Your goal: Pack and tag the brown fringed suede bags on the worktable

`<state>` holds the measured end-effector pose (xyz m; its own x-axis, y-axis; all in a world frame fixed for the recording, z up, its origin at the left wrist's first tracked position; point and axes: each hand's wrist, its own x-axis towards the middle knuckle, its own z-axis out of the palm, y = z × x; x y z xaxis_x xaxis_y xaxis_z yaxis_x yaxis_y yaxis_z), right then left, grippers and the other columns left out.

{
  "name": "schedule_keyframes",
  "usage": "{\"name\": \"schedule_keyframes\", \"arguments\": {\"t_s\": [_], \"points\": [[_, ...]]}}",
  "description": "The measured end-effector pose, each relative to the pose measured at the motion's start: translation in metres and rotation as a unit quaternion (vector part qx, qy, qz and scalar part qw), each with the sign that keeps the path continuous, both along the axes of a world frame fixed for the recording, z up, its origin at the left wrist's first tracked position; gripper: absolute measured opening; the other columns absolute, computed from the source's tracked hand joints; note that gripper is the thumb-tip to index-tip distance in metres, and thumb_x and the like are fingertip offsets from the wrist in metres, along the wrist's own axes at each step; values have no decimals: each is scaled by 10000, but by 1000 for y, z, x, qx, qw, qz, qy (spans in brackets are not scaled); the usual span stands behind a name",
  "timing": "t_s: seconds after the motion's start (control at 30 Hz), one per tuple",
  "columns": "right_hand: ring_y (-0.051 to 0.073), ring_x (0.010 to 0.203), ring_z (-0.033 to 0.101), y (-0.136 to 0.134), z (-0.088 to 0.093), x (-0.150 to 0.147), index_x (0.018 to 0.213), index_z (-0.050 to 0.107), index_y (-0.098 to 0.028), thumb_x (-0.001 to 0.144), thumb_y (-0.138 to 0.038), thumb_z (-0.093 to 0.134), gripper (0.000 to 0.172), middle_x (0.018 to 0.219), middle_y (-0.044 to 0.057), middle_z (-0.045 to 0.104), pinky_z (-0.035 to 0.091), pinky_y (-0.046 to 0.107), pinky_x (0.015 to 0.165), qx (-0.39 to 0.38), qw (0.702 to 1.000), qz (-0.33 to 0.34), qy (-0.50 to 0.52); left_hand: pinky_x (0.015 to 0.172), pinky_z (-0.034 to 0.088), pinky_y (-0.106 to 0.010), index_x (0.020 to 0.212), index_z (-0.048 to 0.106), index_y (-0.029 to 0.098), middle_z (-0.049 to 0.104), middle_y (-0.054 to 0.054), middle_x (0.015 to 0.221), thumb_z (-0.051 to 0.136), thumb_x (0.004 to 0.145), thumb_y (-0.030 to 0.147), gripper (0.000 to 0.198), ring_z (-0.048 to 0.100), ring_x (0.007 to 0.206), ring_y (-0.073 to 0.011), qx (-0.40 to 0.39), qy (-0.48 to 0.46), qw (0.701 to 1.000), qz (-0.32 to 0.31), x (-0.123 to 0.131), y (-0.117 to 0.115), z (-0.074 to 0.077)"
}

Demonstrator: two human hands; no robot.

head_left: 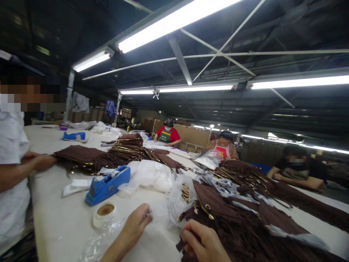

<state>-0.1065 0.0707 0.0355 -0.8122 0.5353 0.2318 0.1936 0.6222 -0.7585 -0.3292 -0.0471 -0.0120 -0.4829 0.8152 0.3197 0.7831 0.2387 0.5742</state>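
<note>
From here I see the left hand [136,223], fingers bent inward beside clear plastic [160,211], and the right hand [205,242], fingers curled by the fringe of a brown bag [218,202] on the surface [56,214]. I can't tell if either grips. A tape roll [104,221] sits near the left.

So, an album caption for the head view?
Left hand over the table, right hand by brown fringed bags, blue tape dispenser beyond.

Factory workshop: strip lights [174,27], aproned workers [165,136], piled brown bags [215,196].
</note>
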Motion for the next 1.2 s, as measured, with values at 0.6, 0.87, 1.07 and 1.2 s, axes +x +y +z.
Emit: {"name": "schedule_keyframes", "arguments": {"t_s": [0.6, 0.87, 1.07, 1.2], "points": [[246, 1017, 600, -14, 36, -82, 927, 756, -260, 856, -154, 620, 186, 1038, 62, 713, 444, 379, 916, 340, 938, 65, 16, 702, 384, -246, 731, 374, 231, 555, 12, 792, 490, 792, 174, 143, 516, 771, -162, 33, -33, 998, -52, 3, 2, -8], [31, 407, 239, 26, 47, -55, 839, 623, -174, 632, -692, 719, 566, 557, -93, 434, 150, 166, 381, -277, 942, -4, 187, 841, 416, -283, 836, 513, 213, 642, -53, 964, 418, 851, 138, 122, 600, 939, -204, -87, 54, 995, 3, -9, 1, -7], [16, 382, 277, 23, 55, 15, 788, 649, -142, 572, -641, 780, 559, 537, -72, 497, 130, 162, 366, -286, 939, -66, 181, 998, 405, -451, 1272, 507, 165, 588, -158, 1285, 559, 779, 285, 510, 530, 1201, -319, 23, 180, 980, 85, -32, 5, -21], [28, 332, 269, -2, 50, 58, 709, 633, -156, 638, -575, 709, 432, 461, -81, 485, 136, 185, 346, -258, 956, -84, 116, 965, 478, -426, 1401, 396, 176, 562, -176, 1328, 530, 868, 363, 581, 566, 1181, -310, 262, 303, 916, 14, 11, 9, 2]]}}
